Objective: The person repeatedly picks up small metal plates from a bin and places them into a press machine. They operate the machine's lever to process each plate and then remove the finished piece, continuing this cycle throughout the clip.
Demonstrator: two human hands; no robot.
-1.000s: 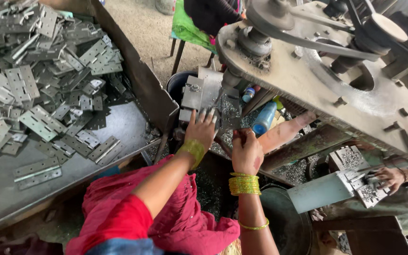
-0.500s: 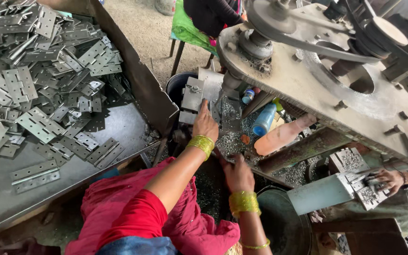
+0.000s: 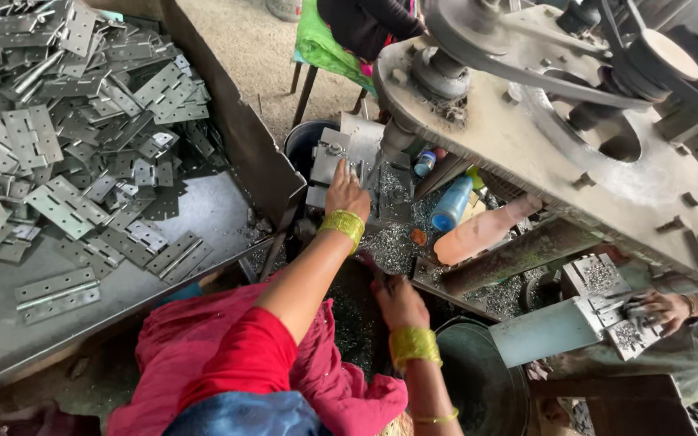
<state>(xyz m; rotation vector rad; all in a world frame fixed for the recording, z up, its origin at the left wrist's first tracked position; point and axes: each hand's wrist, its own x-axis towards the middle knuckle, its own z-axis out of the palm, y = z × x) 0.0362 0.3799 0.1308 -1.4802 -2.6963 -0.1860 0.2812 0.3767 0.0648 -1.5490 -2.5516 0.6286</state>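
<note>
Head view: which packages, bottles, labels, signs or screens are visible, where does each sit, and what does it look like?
Blue bottle: lying tilted under the machine plate, right of the left hand; cylindrical, light blue.
Small bottle: behind it, near the press column; blue cap, mostly hidden.
Yellow-green container: beside the blue bottle's top; only a sliver shows.
No signs or screens in view; any labels are too small to tell.

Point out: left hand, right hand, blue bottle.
left hand [image 3: 347, 192], head view, back of the hand at the press jig.
right hand [image 3: 400, 303], head view, back of the hand, lower down.
blue bottle [image 3: 452, 204], head view, mid body.
</note>
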